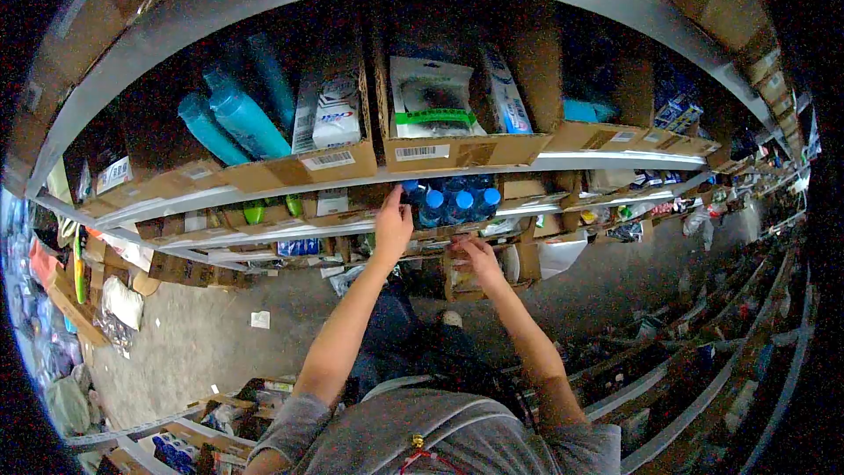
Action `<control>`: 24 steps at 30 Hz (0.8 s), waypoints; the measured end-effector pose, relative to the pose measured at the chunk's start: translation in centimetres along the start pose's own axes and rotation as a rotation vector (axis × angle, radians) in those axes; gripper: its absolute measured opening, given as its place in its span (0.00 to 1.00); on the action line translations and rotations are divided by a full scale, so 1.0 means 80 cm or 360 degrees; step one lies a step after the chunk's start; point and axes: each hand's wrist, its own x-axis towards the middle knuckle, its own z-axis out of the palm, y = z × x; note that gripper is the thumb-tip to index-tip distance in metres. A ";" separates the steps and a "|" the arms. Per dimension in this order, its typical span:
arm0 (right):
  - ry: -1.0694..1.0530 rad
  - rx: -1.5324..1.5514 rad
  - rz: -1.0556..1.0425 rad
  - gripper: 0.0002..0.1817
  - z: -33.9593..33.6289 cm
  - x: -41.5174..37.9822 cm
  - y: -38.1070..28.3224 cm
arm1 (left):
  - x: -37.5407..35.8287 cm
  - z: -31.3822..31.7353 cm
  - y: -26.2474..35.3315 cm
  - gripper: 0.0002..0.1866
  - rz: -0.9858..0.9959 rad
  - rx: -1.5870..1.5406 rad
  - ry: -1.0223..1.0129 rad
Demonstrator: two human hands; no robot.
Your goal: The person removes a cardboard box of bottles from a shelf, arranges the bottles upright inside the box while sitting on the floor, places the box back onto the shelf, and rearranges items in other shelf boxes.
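Note:
Several dark blue bottles with light blue caps (458, 200) stand close together on the middle shelf. My left hand (395, 222) is at the left end of this group, its fingers against a blue-capped bottle (412, 187) that it partly hides. Lower and to the right, my right hand (479, 261) is loosely bent with its fingers apart, in front of the shelf edge below the bottles. Nothing shows clearly in it. A cardboard box (464, 283) sits just under that hand.
On the shelf above, cardboard bins hold teal bottles (237, 114), a white carton (338, 113) and a clear packet with a green band (432, 105). Metal shelving (642, 391) runs behind on the right. Bags and cardboard (75, 299) lie at the left by the concrete floor (193, 325).

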 end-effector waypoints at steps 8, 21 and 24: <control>-0.0079 -0.0412 -0.0081 0.14 0.007 0.020 0.033 | 0.022 0.007 -0.002 0.20 -0.0153 0.0046 -0.0481; 0.0027 -0.1091 -0.0557 0.13 0.051 0.008 0.003 | -0.038 -0.042 -0.035 0.18 -0.0186 -0.0610 -0.0146; -0.0255 -0.1138 -0.0641 0.15 0.058 0.033 0.030 | -0.062 -0.041 -0.100 0.14 -0.0277 -0.0626 0.0047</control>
